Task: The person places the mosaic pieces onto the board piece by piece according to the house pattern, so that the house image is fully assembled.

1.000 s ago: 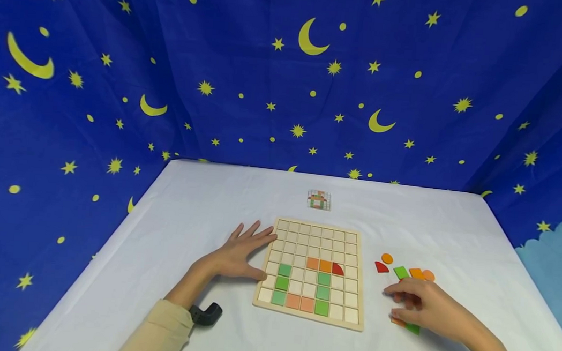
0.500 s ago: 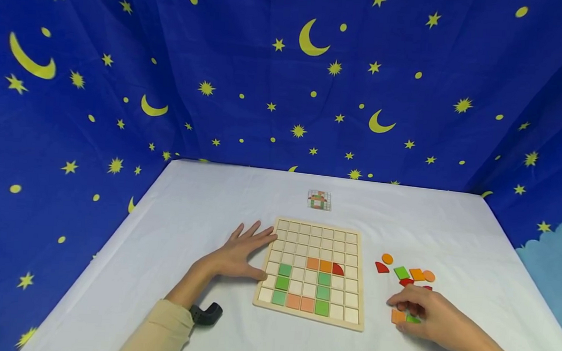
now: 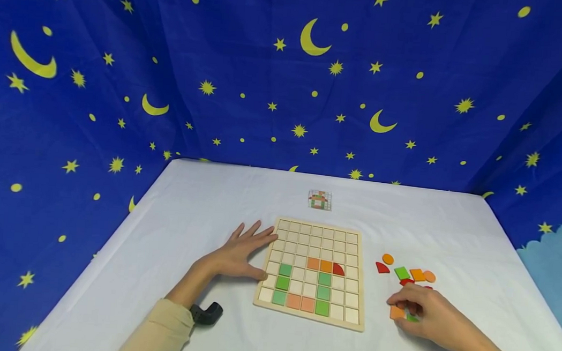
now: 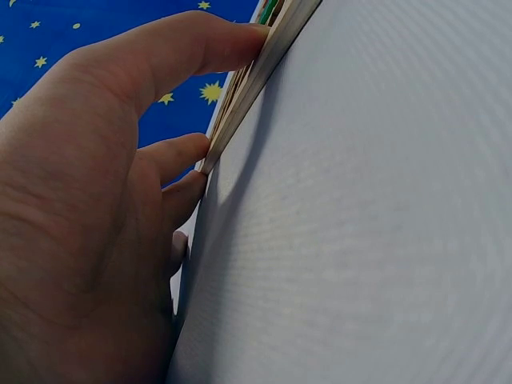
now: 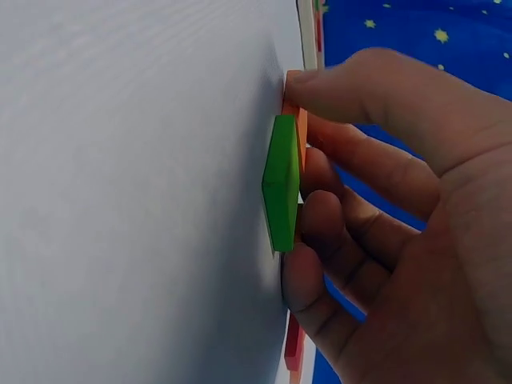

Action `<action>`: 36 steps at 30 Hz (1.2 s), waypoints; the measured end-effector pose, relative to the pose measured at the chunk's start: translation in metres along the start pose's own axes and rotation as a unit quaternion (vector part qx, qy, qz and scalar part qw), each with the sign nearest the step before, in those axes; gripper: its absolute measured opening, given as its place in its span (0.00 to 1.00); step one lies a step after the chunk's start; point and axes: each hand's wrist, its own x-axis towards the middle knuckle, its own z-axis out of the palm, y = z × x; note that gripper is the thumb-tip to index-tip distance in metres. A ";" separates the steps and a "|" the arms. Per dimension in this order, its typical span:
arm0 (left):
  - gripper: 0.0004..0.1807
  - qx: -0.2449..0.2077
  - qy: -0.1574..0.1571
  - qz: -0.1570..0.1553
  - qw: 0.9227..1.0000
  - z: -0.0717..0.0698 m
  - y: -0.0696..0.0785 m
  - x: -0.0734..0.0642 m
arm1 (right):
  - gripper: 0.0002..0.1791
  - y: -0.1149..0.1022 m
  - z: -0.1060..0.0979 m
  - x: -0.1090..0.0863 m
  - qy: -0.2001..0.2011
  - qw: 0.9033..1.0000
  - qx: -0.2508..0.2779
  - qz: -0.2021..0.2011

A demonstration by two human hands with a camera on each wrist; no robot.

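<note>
A: What has the right hand (image 3: 427, 311) got?
B: An orange square tile (image 3: 396, 312), pinched between thumb and curled fingers, to the right of the board. Whether it touches the table, I can't tell.
A: And right next to that?
B: A green tile (image 5: 280, 184), just beside the orange one, partly hidden by the hand in the head view.
A: The left hand (image 3: 242, 253)?
B: Fingers spread, thumb and fingertips touching the left edge of the wooden grid board (image 3: 302, 248).
A: Anything set in the board?
B: Green, salmon and orange squares, plus a red quarter-circle (image 3: 338, 269).
A: Further out?
B: Beyond the right hand lie an orange disc (image 3: 388, 259), a green square (image 3: 402, 273) and a salmon disc (image 3: 429, 276), among others. A pattern card (image 3: 320, 200) lies past the board's far edge, on the white cloth (image 3: 222, 193).
</note>
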 end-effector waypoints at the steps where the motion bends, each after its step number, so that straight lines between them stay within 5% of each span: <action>1: 0.53 -0.001 -0.001 0.000 1.000 0.000 0.000 0.000 | 0.15 0.000 0.000 0.000 -0.002 1.000 0.000 0.003; 7: 0.53 0.006 -0.006 -0.005 1.000 0.000 -0.001 0.000 | 0.17 -0.001 -0.002 0.000 -0.022 0.999 0.002 0.031; 15: 0.53 0.007 -0.005 -0.005 1.000 0.000 0.001 0.000 | 0.15 -0.003 0.000 0.005 0.001 1.000 -0.014 0.018; 24: 0.53 0.003 -0.005 -0.007 1.000 0.000 0.001 0.000 | 0.15 -0.010 -0.001 0.020 0.004 0.998 -0.013 0.062; 36: 0.53 0.004 -0.002 -0.001 1.000 -0.001 0.001 0.000 | 0.15 -0.012 -0.004 0.043 0.046 0.999 -0.005 0.007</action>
